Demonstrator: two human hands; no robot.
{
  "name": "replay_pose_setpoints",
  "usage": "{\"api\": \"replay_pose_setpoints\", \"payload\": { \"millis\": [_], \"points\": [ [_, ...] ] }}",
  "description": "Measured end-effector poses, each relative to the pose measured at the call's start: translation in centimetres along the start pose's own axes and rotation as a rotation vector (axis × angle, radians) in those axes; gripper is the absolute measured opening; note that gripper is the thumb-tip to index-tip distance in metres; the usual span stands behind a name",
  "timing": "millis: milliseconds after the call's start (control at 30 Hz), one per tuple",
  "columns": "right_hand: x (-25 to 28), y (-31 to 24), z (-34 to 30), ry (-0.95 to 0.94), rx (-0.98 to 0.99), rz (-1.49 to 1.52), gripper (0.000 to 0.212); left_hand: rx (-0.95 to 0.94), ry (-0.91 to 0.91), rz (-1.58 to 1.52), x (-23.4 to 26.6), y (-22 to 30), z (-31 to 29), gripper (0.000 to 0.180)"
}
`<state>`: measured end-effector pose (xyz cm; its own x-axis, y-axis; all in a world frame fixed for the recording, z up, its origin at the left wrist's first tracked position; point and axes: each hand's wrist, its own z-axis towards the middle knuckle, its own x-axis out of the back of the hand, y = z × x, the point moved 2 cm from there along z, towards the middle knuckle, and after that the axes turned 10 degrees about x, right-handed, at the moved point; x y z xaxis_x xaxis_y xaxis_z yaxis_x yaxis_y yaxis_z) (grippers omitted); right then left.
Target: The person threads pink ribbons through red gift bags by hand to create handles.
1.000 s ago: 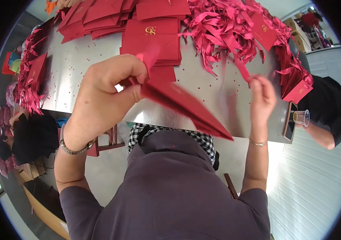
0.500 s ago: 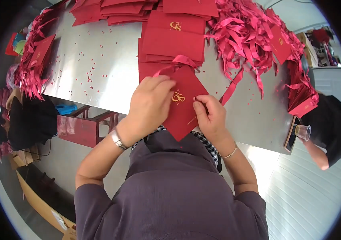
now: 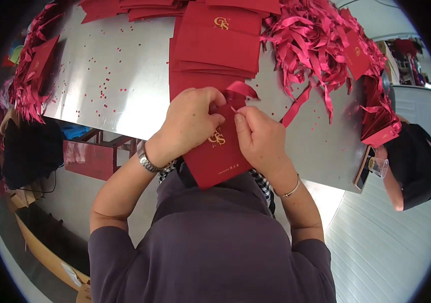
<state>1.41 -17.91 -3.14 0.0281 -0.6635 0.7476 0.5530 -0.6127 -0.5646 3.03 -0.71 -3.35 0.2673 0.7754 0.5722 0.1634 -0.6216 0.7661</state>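
Note:
In front of my waist, over the table's near edge, a flat red paper bag (image 3: 220, 164) with a gold emblem hangs tilted between my hands. My left hand (image 3: 189, 120) is closed on the bag's upper left part, and its curled fingers hide some of the emblem. With thumb and forefinger my right hand (image 3: 262, 135) pinches a thin end of the pink-red ribbon (image 3: 240, 90) at the upper right of the bag. The ribbon loops above both hands. Exactly where it passes through the bag is hidden.
Beyond my hands lies a stack of flat red bags (image 3: 215, 45) on the metal table (image 3: 139, 65). A heap of ribbons (image 3: 306, 45) hangs at the right, more ribboned bags (image 3: 36, 70) at the left. Red paper dots are scattered about. A person (image 3: 415, 166) holds a plastic cup (image 3: 378, 166).
The bag has turned, its lower corner swinging left and down. My right hand has moved up to the ribbon at its top; my left fingers have curled in closer.

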Motion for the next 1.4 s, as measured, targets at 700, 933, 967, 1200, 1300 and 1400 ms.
{"api": "replay_pose_setpoints", "payload": {
  "millis": [700,933,967,1200,1300,1400],
  "points": [
    [-0.6,-1.2,-0.4,-0.153,-0.071,0.035,0.009,-0.022,-0.084,-0.046,0.3,-1.2,-2.4,0.023],
    [-0.4,-2.1,0.6,-0.195,-0.052,-0.093,0.013,-0.121,0.045,0.039,-0.5,-1.3,-2.7,0.023],
    [-0.2,-2.6,0.9,-0.242,-0.014,-0.164,0.015,-0.175,0.081,0.123,-0.7,-1.0,-2.8,0.023],
    [0.2,-2.8,1.3,-0.419,0.085,-0.301,0.017,-0.15,0.097,-0.024,-0.7,-1.0,-2.8,0.019],
    [0.0,-1.6,0.8,-0.242,0.07,-0.077,0.018,-0.024,-0.013,-0.163,-0.7,-1.5,-2.6,0.019],
    [-0.2,-1.6,0.2,-0.18,-0.016,-0.019,0.018,0.031,-0.057,-0.166,-0.6,-1.4,-2.5,0.02]
  ]
}}
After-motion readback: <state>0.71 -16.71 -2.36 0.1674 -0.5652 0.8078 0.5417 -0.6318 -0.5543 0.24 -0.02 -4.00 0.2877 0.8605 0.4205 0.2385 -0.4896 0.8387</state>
